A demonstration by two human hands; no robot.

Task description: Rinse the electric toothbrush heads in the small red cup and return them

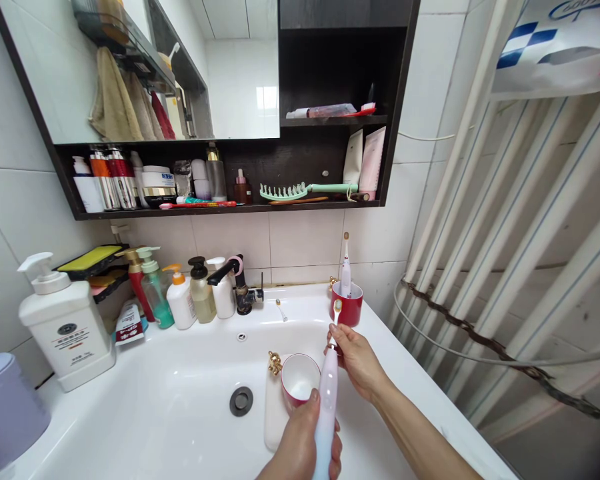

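My left hand [300,443] is wrapped round the lower body of a white electric toothbrush [327,407], held upright over the sink [180,400]. My right hand [357,360] pinches the neck of that toothbrush just below its brush head [337,308]. Right beside my left hand a red cup with a white inside [300,380] stands on a white block in the basin. A second red cup [349,303] sits on the sink's back right rim with another electric toothbrush [345,267] standing in it.
A black tap [237,283] and several pump bottles [180,297] line the sink's back edge. A large white pump bottle [65,327] stands at the left. A dark shelf [220,190] with toiletries and a green comb hangs above. A striped curtain [520,267] hangs on the right.
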